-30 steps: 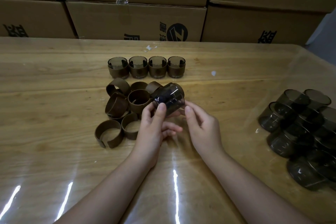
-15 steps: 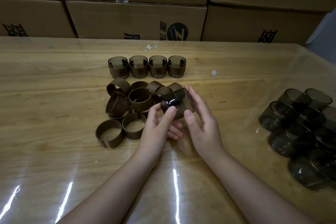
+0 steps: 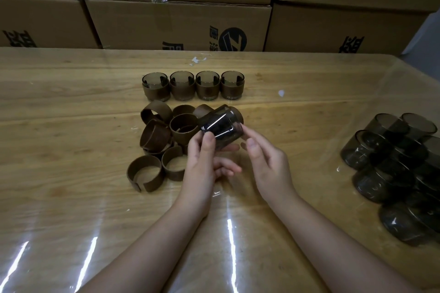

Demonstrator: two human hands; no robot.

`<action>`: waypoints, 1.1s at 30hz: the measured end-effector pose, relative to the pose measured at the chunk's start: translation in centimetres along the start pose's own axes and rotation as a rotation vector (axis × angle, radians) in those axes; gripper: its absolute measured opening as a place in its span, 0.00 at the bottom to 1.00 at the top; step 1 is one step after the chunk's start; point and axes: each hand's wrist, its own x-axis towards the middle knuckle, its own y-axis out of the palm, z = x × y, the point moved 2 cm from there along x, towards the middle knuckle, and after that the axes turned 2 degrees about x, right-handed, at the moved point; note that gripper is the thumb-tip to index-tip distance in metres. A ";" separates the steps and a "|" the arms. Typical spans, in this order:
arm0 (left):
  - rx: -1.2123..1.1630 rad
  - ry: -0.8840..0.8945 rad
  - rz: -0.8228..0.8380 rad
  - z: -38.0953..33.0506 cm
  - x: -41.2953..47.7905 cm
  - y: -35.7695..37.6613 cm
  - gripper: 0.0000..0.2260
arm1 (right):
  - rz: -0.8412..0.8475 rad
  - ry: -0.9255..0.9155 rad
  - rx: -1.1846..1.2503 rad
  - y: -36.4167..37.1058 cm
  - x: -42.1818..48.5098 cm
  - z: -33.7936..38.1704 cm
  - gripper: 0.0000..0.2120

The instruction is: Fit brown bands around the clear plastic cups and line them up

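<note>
Wooden table [image 3: 71,126]; tilted cup [image 3: 221,126] in curled left hand [image 3: 202,164], right hand [image 3: 269,166] against it.

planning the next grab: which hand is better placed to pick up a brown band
Probably left: the band pile lies just beside the left hand; the right hand, touching the cup, could take it over.
</note>
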 end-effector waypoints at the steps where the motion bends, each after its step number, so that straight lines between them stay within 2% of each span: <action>1: 0.017 0.022 0.005 0.1 -0.1 0.1 0.30 | -0.055 -0.021 0.011 -0.2 -0.1 0.0 0.14; 5: 0.048 0.093 0.019 0.4 0.0 0.2 0.26 | -0.176 -0.127 0.025 -0.6 -0.4 0.4 0.16; 12: 0.132 0.089 0.049 0.4 0.1 0.3 0.25 | -0.103 -0.189 0.071 -0.4 -0.2 0.8 0.15; 14: 0.162 0.066 0.066 0.5 0.1 0.5 0.26 | -0.074 -0.151 0.083 -0.3 0.0 0.8 0.16; 19: 0.202 0.056 0.086 0.4 0.0 0.6 0.22 | 0.028 0.039 0.121 0.1 0.3 0.2 0.23; 25: 0.451 0.217 0.042 0.0 -0.8 0.5 0.23 | -0.060 0.008 0.047 -0.3 0.1 0.6 0.21; 28: 0.537 0.345 0.036 -0.1 -1.0 0.6 0.24 | -0.041 0.003 0.007 -0.2 0.0 0.9 0.22; 31: 0.582 0.420 0.054 -0.3 -1.3 0.8 0.27 | -0.050 0.029 -0.013 -0.2 0.1 0.9 0.22; 33: 0.579 0.425 0.066 -0.2 -1.4 0.8 0.25 | -0.074 0.044 0.005 -0.3 0.2 0.7 0.22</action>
